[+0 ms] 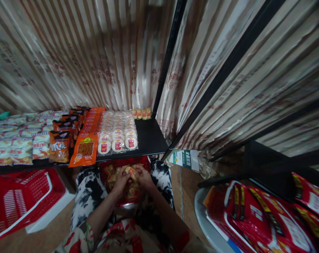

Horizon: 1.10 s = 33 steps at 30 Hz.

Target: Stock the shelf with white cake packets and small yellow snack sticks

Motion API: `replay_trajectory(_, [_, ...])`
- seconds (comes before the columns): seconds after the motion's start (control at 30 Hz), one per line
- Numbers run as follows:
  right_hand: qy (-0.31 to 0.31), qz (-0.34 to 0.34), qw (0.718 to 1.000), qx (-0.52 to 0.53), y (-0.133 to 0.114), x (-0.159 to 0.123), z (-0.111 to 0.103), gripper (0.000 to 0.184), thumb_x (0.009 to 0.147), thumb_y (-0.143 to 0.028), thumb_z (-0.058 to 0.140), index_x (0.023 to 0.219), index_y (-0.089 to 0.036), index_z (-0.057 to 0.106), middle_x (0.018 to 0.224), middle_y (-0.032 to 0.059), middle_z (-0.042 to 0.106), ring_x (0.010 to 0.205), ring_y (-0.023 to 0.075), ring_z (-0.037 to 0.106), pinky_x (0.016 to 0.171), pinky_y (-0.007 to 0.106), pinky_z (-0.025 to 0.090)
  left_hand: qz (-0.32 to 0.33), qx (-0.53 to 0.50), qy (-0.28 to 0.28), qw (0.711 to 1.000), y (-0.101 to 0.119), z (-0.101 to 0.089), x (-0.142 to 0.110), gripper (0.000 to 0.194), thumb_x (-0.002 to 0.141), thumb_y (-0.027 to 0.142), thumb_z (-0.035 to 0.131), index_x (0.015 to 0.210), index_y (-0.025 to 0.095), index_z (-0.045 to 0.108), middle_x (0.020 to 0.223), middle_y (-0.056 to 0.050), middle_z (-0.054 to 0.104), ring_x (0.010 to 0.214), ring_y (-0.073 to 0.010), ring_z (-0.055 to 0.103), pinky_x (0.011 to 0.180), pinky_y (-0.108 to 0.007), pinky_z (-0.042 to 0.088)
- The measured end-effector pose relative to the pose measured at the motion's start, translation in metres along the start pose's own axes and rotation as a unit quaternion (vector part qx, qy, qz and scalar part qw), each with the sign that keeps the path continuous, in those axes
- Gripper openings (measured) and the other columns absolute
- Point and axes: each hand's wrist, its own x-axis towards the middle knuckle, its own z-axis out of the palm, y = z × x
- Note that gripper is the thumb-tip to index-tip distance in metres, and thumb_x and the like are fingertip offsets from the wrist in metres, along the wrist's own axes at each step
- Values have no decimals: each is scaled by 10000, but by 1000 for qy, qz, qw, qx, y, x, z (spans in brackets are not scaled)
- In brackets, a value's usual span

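Between my knees stands a red basket [146, 162] with many small yellow snack packets [133, 191] inside. Above it, my left hand [121, 180] and my right hand [143, 176] pinch one yellow snack packet [131, 172] between them, one hand at each side. On the black shelf [151, 135] in front, a short row of matching yellow packets [142, 114] stands at the back right corner. Left of these are three columns of round white wrapped cakes [118, 144] with red labels.
An orange snack bag [87, 146], orange-black bags [59, 146] and white packets [21, 149] fill the shelf's left. Red baskets stand at left [19, 203] and right, the right one holding red bags [254, 211]. Black posts [171, 52] and striped curtain [109, 52] border the shelf.
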Motion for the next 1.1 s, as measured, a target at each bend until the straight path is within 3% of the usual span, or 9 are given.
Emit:
replay_trajectory(0.17, [22,14,999,30,-14,4,-18,397,699,-260,599,1091,-200,596,922,32,671,805,163,639,718,293,525,6,28,21,999,9,5,-4,454,628,332,666,1041,183,550,831,-19,642,701,-125,611,588,-210,470])
replay_trajectory(0.43, [62,-3,998,30,-24,17,-36,401,670,-255,619,1056,-147,603,872,49,654,779,158,633,775,320,514,27,24,25,999,4,14,-9,325,560,376,683,760,174,526,674,18,574,640,-124,573,550,-218,437])
replay_trajectory(0.63, [66,-34,996,41,-28,25,-38,422,665,-289,637,1058,-141,599,937,77,654,846,182,637,821,338,503,17,15,-2,1000,6,23,-12,551,486,457,714,916,160,542,680,19,575,616,-126,559,519,-223,422])
replay_trajectory(0.83, [65,-64,995,32,-36,29,-40,412,687,-292,637,1077,-167,592,1012,89,653,908,189,639,857,353,503,18,39,-61,997,10,32,-12,483,548,447,706,911,145,605,728,-24,662,607,-125,579,529,-217,413])
replay_trajectory(1.1, [111,-79,989,65,-50,22,-40,421,734,-308,595,1133,-179,557,1059,89,637,919,175,637,846,322,522,74,50,-7,996,23,43,-2,470,529,487,665,852,152,600,648,-5,606,562,-118,530,537,-235,413])
